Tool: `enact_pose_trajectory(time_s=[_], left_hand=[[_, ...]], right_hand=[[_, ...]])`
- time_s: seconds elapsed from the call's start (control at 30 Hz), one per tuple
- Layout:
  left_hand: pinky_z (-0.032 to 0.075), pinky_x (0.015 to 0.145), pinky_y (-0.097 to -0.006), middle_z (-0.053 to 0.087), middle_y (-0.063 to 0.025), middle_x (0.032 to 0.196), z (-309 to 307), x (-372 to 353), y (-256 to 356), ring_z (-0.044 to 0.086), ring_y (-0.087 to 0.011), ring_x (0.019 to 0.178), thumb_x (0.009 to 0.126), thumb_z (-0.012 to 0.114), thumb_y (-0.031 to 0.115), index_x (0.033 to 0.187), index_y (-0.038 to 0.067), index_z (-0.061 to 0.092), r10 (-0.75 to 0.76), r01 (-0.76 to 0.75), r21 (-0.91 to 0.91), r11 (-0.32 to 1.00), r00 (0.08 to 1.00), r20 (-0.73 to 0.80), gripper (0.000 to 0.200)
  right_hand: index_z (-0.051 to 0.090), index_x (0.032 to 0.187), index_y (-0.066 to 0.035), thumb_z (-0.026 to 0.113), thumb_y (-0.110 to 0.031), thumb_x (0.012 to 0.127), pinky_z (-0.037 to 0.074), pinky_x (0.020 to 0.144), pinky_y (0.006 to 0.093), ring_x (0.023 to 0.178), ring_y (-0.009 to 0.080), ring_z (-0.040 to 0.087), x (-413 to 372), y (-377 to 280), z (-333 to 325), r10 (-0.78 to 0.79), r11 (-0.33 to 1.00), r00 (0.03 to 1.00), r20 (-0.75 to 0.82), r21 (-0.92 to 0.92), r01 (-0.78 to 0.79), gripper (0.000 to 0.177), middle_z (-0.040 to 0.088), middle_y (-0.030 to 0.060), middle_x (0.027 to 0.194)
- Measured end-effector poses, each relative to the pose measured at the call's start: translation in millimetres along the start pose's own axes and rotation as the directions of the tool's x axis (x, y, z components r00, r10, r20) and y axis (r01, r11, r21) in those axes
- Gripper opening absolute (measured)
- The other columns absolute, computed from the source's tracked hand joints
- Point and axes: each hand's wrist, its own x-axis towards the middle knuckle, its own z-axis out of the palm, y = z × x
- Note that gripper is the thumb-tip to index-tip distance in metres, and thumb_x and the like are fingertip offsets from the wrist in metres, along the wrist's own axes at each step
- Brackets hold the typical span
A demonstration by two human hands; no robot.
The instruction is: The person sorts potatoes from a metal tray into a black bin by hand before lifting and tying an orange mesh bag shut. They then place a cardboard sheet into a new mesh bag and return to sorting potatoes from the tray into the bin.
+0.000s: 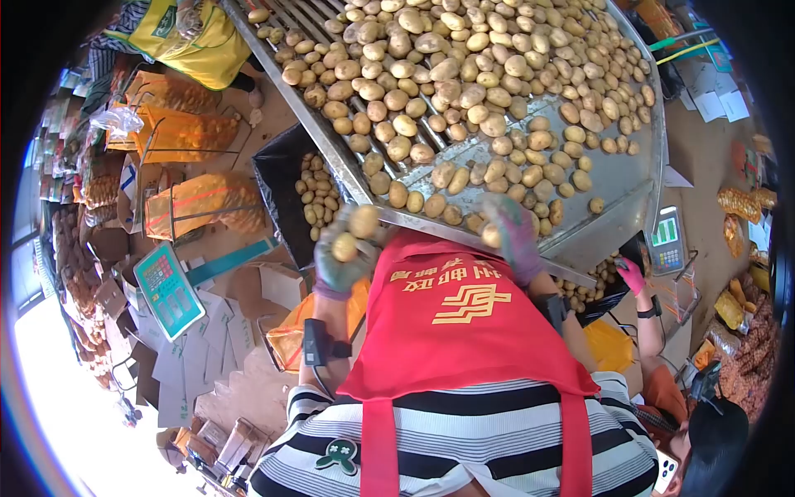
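By the metal tray (603,222), rounded, yellowish-tan potatoes (344,247) in the grasp of both hands (333,269) (520,236)

Cam ×1, head-worn, facing fwd & steeply down. Wide fisheye, dark rounded border. Wearer's apron (468,352) close below lens, lower ctr. Metal tray (598,225) just beyond: near edge approx. mid-ht, L edge running diag. to top, R edge in view, far edge cropped. Floor (704,170) seen past R edge.
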Motion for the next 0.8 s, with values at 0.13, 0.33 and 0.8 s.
enact_pose_trajectory(time_s=[0.13,0.33,0.8], left_hand=[[0.052,0.083,-0.0368,0.058,-0.0154,0.115,-50,1,61,0.06,-0.0325,0.097,0.083,0.066,0.026,0.121,0.009,0.056,0.81,0.028,0.999,0.024,0.585,-0.036,0.043],[0.047,0.091,-0.0409,0.06,-0.0157,0.11,22,77,-8,0.058,-0.0314,0.102,0.082,0.065,0.026,0.114,0.006,0.061,0.413,0.091,0.763,-0.639,0.878,0.241,0.038],[0.044,0.086,-0.0421,0.05,-0.009,0.119,34,146,-47,0.052,-0.0279,0.109,0.079,0.066,0.03,0.121,0.018,0.057,0.335,0.249,0.25,-0.936,0.847,0.413,0.044]], right_hand=[[0.063,0.115,-0.006,0.057,-0.027,0.093,0.046,0.08,0.0291,0.09,0.0128,0.058,3,28,-17,-0.142,0.989,0.984,-0.108,-0.069,0.135,0.03,0.064,0.0038,0.099],[0.058,0.118,0.002,0.052,-0.018,0.094,0.045,0.09,0.0321,0.1,0.0205,0.057,-5,88,-36,-0.44,0.637,0.898,-0.025,-0.714,0.292,0.032,0.06,0.0128,0.11],[0.056,0.123,-0.004,0.052,-0.011,0.092,0.047,0.09,0.034,0.103,0.027,0.057,-33,43,-43,-0.148,0.907,0.958,-0.244,-0.42,0.034,0.032,0.055,0.0156,0.12]])
